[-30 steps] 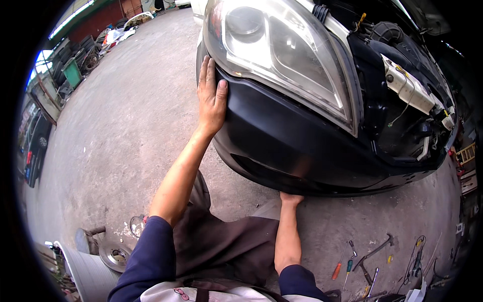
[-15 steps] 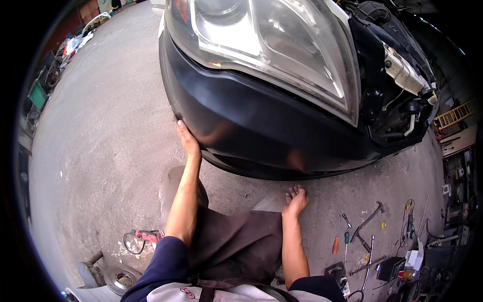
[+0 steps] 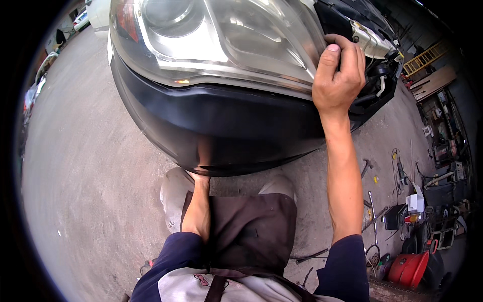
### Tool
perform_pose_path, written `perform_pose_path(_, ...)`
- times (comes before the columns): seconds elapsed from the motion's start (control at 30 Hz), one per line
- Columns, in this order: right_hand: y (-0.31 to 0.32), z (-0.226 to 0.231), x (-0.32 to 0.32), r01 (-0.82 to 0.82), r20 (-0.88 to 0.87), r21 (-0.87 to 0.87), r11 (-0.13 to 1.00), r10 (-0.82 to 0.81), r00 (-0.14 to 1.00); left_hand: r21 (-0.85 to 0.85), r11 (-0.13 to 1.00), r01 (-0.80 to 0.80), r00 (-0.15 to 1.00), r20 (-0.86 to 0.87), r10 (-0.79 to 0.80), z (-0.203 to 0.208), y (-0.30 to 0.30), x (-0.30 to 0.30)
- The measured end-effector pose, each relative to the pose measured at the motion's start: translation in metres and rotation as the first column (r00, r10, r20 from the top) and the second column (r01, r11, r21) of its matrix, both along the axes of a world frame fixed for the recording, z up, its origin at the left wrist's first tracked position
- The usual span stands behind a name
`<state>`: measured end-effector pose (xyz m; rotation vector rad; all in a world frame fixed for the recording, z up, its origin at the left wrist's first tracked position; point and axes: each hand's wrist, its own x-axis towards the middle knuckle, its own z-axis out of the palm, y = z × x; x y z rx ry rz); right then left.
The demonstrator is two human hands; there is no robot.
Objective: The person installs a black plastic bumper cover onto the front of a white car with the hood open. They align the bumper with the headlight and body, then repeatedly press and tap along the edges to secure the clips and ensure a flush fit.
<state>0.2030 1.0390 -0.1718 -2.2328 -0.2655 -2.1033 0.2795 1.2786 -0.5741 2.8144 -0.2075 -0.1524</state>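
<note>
A large clear headlight [image 3: 251, 40] fills the top of the view, set above a black front bumper [image 3: 216, 121] of a car. My right hand [image 3: 340, 78] is raised to the headlight's right edge, beside the open engine bay. Its fingers are bent and drawn close together, thumb near the index finger; what they may hold does not show. Down at the bumper's lower edge, my left hand [image 3: 199, 176] reaches underneath. Only its wrist end shows there, and the bumper hides the fingers.
My knees are close under the bumper. On the concrete floor to the right lie a hammer [image 3: 367, 167], a long metal bar [image 3: 372, 216] and other tools. A red tub [image 3: 408, 268] stands at lower right; a yellow ladder [image 3: 425, 58] is farther back.
My right hand has risen from beside my knee to the headlight's edge. My left hand has gone from the bumper's side to beneath its lower edge. The view has shifted right.
</note>
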Motion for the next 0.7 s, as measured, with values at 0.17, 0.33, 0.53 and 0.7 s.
perform_pose_path(0.17,0.010,-0.004,-0.007,-0.003,-0.056,0.015,1.000,0.004,0.998,0.505,0.863,-0.011,0.958,0.253,-0.136,-0.044,0.001,-0.013)
perform_pose_path(0.33,0.000,-0.012,-0.004,0.053,-0.015,-0.022,0.998,-0.054,0.998,0.632,0.772,0.065,0.918,0.266,-0.295,-0.033,-0.008,-0.012)
perform_pose_path(0.53,0.003,-0.012,0.001,0.070,0.009,-0.045,0.997,-0.069,0.998,0.817,0.577,0.027,0.876,0.258,-0.407,-0.033,0.003,-0.018)
perform_pose_path(0.7,0.003,-0.013,-0.005,0.095,-0.013,0.002,0.995,-0.095,0.995,0.653,0.754,0.072,0.888,0.302,-0.346,-0.035,0.001,-0.020)
